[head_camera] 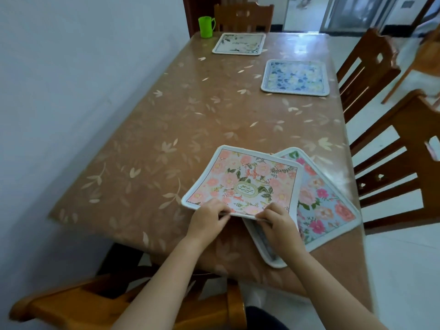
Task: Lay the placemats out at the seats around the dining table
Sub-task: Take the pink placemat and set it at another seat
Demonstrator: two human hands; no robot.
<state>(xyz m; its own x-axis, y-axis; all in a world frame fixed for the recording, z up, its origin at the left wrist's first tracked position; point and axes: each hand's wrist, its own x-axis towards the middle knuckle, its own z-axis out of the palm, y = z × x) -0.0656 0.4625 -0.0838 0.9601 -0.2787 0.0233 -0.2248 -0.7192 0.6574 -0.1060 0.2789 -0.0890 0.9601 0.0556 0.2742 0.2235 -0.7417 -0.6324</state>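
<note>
A pink floral placemat (247, 179) lies near the front of the dining table (166, 129), its near edge lifted slightly. My left hand (207, 220) and my right hand (277, 221) both pinch that near edge. Under it, skewed to the right, lies a blue-and-pink floral placemat (326, 206), with another mat's edge (266, 244) showing beneath. A blue floral placemat (295, 77) lies flat at the far right seat. A white floral placemat (239, 43) lies at the far end.
A green plastic cup (206, 26) stands at the far left corner. Wooden chairs stand at the far end (242, 16), along the right side (366, 70) (400, 167), and in front of me (100, 303). A wall runs along the table's left side.
</note>
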